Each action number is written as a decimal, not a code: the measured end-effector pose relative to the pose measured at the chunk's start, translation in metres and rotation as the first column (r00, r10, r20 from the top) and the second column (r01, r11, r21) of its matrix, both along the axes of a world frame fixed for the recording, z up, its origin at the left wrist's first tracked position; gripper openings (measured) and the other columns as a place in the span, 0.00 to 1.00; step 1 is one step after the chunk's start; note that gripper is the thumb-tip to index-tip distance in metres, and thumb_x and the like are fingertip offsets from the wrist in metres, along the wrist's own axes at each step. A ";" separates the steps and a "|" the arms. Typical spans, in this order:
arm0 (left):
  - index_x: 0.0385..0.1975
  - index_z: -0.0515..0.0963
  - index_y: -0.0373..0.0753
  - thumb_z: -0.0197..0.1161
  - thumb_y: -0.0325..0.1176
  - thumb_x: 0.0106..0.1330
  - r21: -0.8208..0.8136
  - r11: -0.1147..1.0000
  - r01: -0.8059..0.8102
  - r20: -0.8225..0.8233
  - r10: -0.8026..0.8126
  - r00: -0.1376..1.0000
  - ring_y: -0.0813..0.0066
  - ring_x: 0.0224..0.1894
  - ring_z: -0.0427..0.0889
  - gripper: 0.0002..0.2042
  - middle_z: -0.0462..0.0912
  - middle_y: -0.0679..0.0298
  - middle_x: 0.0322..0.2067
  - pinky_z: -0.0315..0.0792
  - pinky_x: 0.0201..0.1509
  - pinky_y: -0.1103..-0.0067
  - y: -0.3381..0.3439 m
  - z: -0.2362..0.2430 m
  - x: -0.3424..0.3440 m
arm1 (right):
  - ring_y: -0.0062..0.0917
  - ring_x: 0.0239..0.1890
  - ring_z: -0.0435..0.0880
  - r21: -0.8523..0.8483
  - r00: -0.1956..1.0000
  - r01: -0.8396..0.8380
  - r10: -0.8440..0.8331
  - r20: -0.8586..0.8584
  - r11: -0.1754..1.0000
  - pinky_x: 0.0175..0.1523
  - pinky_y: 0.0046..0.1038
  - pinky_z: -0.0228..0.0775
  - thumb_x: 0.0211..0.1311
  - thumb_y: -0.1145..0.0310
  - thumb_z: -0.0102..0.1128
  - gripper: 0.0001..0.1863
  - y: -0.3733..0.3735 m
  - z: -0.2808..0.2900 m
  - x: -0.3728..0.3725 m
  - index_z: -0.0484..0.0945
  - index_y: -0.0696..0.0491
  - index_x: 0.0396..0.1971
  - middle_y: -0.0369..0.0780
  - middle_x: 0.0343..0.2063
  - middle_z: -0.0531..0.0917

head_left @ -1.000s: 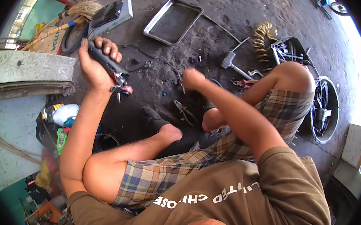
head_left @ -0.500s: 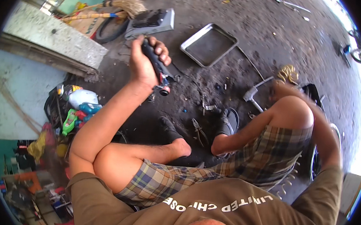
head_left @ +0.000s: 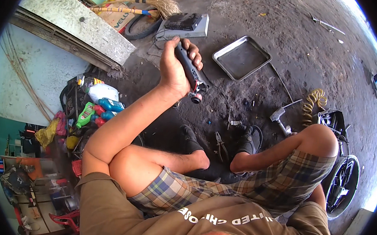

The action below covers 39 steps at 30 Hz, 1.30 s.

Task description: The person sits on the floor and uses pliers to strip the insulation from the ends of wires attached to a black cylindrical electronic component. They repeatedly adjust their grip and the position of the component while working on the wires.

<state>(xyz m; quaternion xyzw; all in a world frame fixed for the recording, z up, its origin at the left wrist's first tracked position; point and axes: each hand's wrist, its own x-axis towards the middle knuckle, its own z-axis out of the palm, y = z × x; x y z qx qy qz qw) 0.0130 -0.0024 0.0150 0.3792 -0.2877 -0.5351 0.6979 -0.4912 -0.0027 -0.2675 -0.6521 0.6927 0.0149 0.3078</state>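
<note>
The left hand's fingers (head_left: 194, 57) are curled closed around a black handle (head_left: 186, 64), the thumb along its upper end. The left hand (head_left: 173, 70) holds it raised over the floor (head_left: 252, 17), toward the floor's left edge; its lower end, a cluster of metal and red parts (head_left: 196, 93), sticks out below the palm. The right hand is hidden behind the right leg (head_left: 277, 156), so I cannot tell how its fingers stand or what they hold. Pliers (head_left: 221, 147) lie between the person's feet. Further out, a metal tray (head_left: 216, 55) sits on the floor, a thin rod (head_left: 282, 82) running from near its right corner to a hammer-shaped tool (head_left: 280, 116). Toward the floor's right edge are a coiled yellow hose (head_left: 314, 102) and a round tub (head_left: 355, 190) of metal parts. Along the left edge, bottles (head_left: 86, 115) crowd together below a pale beam (head_left: 81, 27); beyond its end are a grey box (head_left: 201, 27), a tyre (head_left: 144, 31) and a broom (head_left: 165, 6).
</note>
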 end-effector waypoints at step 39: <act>0.33 0.66 0.46 0.50 0.49 0.79 0.025 0.983 0.181 0.109 -0.182 0.977 0.78 0.22 0.65 0.15 0.66 0.70 0.23 0.64 0.30 0.76 -0.002 0.009 -0.024 | 0.22 0.58 0.80 0.322 -0.003 -0.593 -0.402 0.916 0.738 0.67 0.32 0.72 0.85 0.56 0.52 0.26 0.066 0.227 0.254 0.67 0.59 0.70 0.40 0.53 0.83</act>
